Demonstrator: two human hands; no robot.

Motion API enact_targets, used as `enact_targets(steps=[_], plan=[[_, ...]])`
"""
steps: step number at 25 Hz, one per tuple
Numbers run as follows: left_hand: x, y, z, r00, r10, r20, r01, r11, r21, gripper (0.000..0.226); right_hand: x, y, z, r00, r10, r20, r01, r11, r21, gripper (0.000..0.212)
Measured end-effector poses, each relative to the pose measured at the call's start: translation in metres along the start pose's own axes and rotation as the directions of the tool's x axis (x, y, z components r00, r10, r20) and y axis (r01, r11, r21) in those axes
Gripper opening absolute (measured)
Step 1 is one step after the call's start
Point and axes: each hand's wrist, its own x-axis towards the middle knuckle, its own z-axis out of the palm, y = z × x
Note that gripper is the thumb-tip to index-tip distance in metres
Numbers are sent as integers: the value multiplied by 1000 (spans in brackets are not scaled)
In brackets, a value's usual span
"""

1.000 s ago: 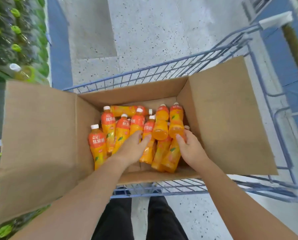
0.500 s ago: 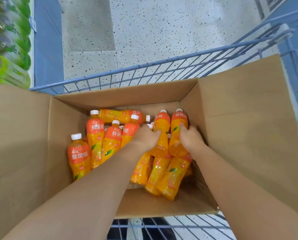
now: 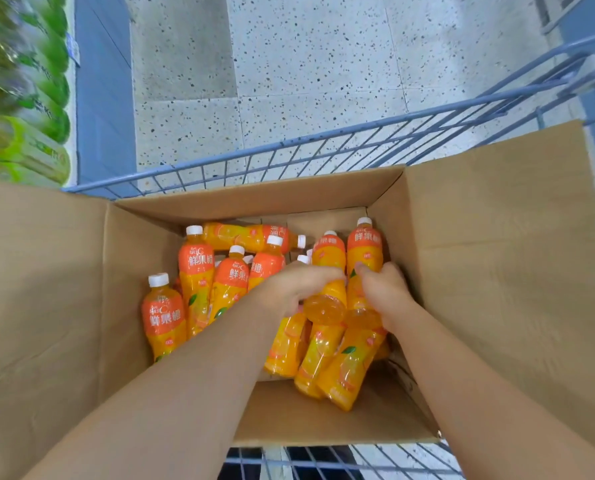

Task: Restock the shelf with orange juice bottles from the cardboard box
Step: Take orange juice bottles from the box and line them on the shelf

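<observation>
Down inside the cardboard box [image 3: 496, 271], your left hand [image 3: 296, 285] grips one orange juice bottle [image 3: 329, 252] & your right hand [image 3: 386, 289] grips the next bottle [image 3: 364, 242]. Caps point away from you.

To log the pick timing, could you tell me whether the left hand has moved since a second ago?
Yes. The left hand has shifted toward the right wall of the cardboard box and now grips an orange juice bottle.

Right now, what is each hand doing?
Left hand: holds the second juice bottle from the right.
Right hand: holds the far-right juice bottle.
</observation>
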Motion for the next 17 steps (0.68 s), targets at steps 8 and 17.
enact_targets(steps=[8, 17], plan=[[-7, -37, -9, 987, -38, 157, 57, 992, -117, 47, -29, 19, -4, 998, -31, 54, 20, 981, 195, 62], [-94, -64, -41, 926, 329, -184, -324, 944, 59, 61, -107, 14, -16, 965, -196, 172, 145, 951, 274, 74]])
